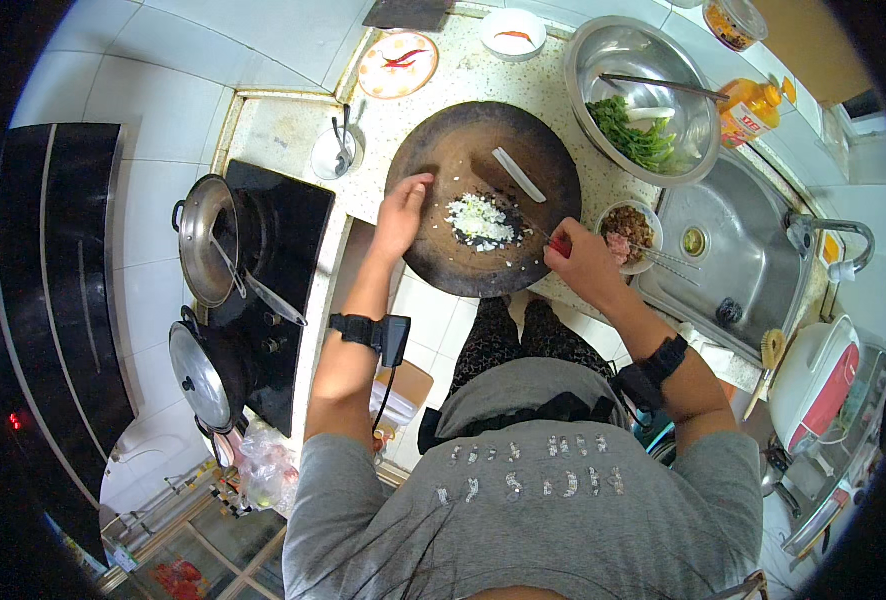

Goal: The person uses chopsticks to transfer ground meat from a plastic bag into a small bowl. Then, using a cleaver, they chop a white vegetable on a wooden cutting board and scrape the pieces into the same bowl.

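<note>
A round wooden chopping board [428, 247] lies on the counter before me. Finely chopped white and pale green pieces [479, 219] are heaped near its middle, with a few bits scattered around. Above the heap lies a long pale strip [519, 175], seemingly a vegetable stalk. My left hand [402, 217] is at the board's left edge, holding nothing, fingers extended. At the lower right edge, my right hand [582, 262] grips a red handle [559, 244], apparently a knife's; its thin blade is seen nearly edge-on, pointing towards the heap.
Right: a bowl of minced meat [627, 229] with chopsticks, a steel basin [589, 112] with leafy greens, and a sink [750, 225]. Left: a small cup [327, 157] with spoons, a wok [203, 225] and a lidded pot [199, 375] at the cooktop. Behind: a plate [372, 71] with red chillies.
</note>
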`<state>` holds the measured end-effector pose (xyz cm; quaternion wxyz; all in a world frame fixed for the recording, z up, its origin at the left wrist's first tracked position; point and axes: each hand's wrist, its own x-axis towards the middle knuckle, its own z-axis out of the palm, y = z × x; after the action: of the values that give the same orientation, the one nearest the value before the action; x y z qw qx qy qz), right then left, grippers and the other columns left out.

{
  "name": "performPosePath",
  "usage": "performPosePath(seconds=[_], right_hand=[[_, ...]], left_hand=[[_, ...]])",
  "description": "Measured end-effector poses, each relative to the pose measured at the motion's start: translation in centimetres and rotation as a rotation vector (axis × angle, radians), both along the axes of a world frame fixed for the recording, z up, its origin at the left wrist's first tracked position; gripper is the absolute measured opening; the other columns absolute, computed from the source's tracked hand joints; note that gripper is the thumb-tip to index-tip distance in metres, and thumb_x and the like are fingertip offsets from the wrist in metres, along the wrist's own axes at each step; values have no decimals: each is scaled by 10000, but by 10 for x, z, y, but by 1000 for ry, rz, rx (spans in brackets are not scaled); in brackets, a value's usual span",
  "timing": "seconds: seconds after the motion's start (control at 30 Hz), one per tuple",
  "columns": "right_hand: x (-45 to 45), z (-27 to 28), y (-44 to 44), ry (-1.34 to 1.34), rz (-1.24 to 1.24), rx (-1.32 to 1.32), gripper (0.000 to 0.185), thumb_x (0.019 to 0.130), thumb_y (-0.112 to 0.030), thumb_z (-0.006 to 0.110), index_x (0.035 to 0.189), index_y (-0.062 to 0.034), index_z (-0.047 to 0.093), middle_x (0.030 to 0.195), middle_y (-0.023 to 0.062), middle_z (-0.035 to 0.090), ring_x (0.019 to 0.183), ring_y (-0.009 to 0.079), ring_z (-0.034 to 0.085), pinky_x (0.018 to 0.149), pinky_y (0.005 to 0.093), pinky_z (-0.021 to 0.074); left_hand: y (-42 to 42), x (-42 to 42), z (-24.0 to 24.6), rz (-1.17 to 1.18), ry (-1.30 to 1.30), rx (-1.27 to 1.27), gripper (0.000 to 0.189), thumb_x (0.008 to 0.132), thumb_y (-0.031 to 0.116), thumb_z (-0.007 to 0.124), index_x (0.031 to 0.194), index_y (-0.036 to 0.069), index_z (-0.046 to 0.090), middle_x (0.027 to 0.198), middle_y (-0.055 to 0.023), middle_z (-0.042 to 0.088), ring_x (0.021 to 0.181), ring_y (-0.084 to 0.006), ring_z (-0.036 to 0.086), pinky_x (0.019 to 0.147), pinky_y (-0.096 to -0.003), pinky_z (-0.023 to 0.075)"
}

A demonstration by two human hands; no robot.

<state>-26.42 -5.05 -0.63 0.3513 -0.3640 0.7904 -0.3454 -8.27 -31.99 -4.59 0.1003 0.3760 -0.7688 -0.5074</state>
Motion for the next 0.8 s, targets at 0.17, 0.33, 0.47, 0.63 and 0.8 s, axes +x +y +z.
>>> performPosePath(seconds=[0.17,0.33,0.47,0.63,0.8], right_hand=[[9,-20,0,105,-109,61,260,847,-244,645,973,-40,543,826,215,675,803,406,666,689,484,515],[20,-23,11,141,-40,71,242,856,-239,640,980,-54,546,826,215,677,802,408,666,681,493,514],[21,-21,19,24,-55,11,241,857,-241,641,993,-66,547,834,207,681,786,410,667,675,505,511],[17,-20,26,106,-88,70,225,869,-240,628,978,-62,545,833,203,680,769,416,663,685,508,510],[28,-20,24,115,-15,123,228,894,-252,602,958,-43,537,815,211,670,764,444,649,685,527,495]], left_hand=[[18,-23,-44,-247,-98,-514,455,1005,217,503,1402,-3,484,1504,-225,416,1442,-358,332,1181,-411,268],[46,-16,-41,-416,-199,-541,482,1002,245,498,1404,-20,468,1522,-229,384,1452,-369,301,1193,-429,249],[67,10,-18,-366,-118,-366,482,983,244,546,1373,-31,487,1519,-209,399,1448,-358,314,1183,-423,275],[121,-3,-15,-265,-223,-585,1103,765,503,779,1515,-70,206,1622,-231,128,1515,-378,69,1228,-480,113],[142,-19,-37,-219,-347,-607,1379,596,660,817,1531,-76,119,1622,-260,51,1508,-417,-21,1214,-555,14]])
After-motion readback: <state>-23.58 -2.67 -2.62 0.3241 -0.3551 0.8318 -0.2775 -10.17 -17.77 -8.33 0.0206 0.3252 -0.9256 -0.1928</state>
